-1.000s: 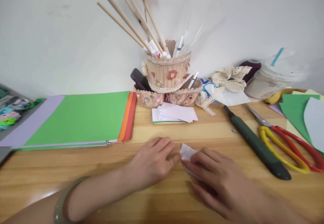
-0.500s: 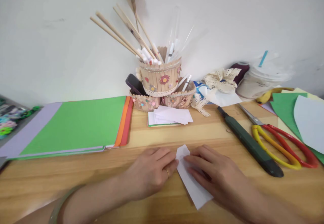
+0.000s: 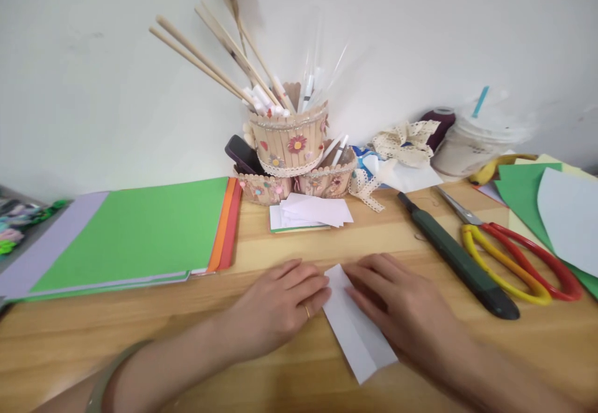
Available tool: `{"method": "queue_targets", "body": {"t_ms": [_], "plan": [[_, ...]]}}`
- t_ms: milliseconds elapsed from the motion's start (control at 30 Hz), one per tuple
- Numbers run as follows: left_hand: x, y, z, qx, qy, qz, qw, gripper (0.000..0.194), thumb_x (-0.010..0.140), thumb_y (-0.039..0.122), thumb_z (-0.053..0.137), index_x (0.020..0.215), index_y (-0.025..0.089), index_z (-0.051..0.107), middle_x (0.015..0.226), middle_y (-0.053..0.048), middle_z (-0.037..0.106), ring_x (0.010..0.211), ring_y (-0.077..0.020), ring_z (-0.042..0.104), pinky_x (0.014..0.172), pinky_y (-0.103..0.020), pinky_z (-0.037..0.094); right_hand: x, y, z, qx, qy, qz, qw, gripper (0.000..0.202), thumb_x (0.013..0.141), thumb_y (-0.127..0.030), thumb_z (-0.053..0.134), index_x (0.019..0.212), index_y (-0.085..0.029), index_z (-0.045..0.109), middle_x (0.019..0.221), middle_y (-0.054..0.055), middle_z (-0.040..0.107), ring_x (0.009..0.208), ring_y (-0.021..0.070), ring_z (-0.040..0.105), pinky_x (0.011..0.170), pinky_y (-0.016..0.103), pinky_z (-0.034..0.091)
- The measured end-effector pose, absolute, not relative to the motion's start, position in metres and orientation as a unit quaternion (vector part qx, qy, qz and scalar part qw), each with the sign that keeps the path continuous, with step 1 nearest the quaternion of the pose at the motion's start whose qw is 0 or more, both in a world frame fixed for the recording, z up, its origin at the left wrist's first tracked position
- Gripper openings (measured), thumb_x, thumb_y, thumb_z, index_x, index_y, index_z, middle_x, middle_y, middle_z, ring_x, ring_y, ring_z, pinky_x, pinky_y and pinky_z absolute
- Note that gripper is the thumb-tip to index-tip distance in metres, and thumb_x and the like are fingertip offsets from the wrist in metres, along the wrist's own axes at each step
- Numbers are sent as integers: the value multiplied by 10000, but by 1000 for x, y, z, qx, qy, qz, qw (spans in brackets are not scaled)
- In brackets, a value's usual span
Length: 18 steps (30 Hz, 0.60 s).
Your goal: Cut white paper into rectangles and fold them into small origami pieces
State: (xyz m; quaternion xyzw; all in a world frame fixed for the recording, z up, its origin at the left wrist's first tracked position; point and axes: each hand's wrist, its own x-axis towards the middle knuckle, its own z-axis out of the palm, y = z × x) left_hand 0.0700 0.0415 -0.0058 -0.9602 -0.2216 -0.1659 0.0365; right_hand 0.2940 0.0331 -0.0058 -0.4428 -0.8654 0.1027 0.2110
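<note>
The bent fingertips of the left hand (image 3: 280, 307) meet the upper left edge of a white paper strip (image 3: 357, 335), and those of the right hand (image 3: 406, 304) lie along its right edge; whether either hand pinches the strip or merely rests against it, I cannot tell. The strip slants across the table (image 3: 196, 382) between the hands. Beyond the fingers lies a small stack of papers (image 3: 315, 210), before the decorated baskets (image 3: 287, 142). Right of the hands are a dark green cutter (image 3: 455, 257) and scissors (image 3: 504, 251); at left, colored sheets (image 3: 140, 232).
</note>
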Motion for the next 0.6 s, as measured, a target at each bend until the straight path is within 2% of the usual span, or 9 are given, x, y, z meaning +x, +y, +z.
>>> {"method": "queue_targets", "body": {"t_ms": [167, 300, 467, 600], "plan": [[67, 42, -5, -962, -219, -160, 14, 303, 965, 134, 318, 1168, 107, 541, 1153, -63, 610, 1104, -227, 479, 970, -428, 388, 288, 41, -6, -501, -828, 141, 210, 121, 863, -259, 511, 878, -196, 614, 819, 45, 596, 751, 192, 584, 617, 320, 474], [66, 43, -6, -964, -223, -143, -8, 314, 959, 118, 313, 1204, 100, 508, 1177, -73, 599, 1139, -222, 458, 999, -436, 357, 283, 41, -6, -518, -809, 176, 215, 80, 842, -216, 526, 818, -199, 601, 786, 28, 609, 687, 165, 588, 592, 291, 464], [64, 48, -6, -961, -223, -159, -41, 290, 950, 125, 331, 1133, 123, 555, 1117, -70, 628, 1091, -209, 487, 987, -418, 367, 281, 39, -8, -529, -804, 159, 219, 68, 814, -195, 538, 811, -199, 605, 719, 19, 623, 626, 160, 592, 530, 266, 455], [61, 51, -6, -964, -217, -144, -47, 286, 929, 117, 368, 1151, 148, 547, 1163, -62, 605, 1133, -222, 451, 1003, -430, 344, 281, 38, -9, -485, -831, 126, 241, 112, 842, -162, 496, 791, -188, 593, 735, 32, 614, 669, 167, 591, 544, 267, 461]]}}
